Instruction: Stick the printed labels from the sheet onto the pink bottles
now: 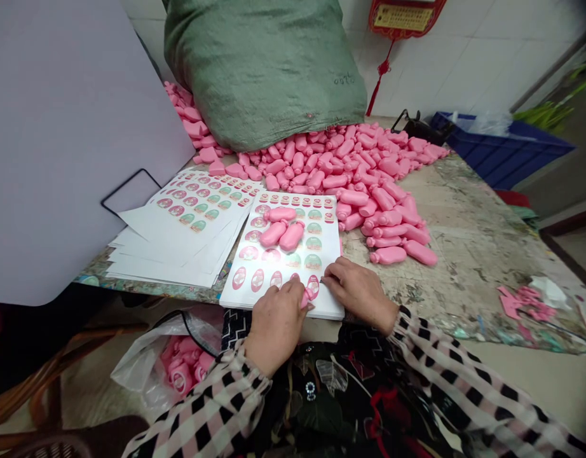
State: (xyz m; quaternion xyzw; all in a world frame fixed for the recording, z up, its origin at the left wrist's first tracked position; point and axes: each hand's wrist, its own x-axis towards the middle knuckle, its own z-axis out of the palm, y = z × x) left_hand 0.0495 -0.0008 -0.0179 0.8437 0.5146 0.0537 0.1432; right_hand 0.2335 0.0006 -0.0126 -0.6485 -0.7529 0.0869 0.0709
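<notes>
My left hand (pixel 278 321) is closed on a small pink plastic bottle (pixel 305 299), low on a stack of sticker sheets (pixel 269 305). Only the bottle's end shows past my fingers. My right hand (pixel 357 289) rests at the sheet's right edge, thumb and fingertips bent together beside an oval pink sticker (pixel 313 286); whether they pinch anything is too small to make out. Round pink and green stickers fill the middle of the top sheet, with ovals along its near edge. Three pink toy bottles (pixel 281 229) lie on its upper left part.
A large heap of pink bottles (pixel 340 159) spreads beneath a green sack (pixel 269 70). More sticker sheets (pixel 178 248) lie left, by a grey panel (pixel 78 140). Pink scraps (pixel 526 302) sit at the right. Below, a plastic bag (pixel 145 356) holds pink pieces. A blue crate (pixel 497 149) stands behind.
</notes>
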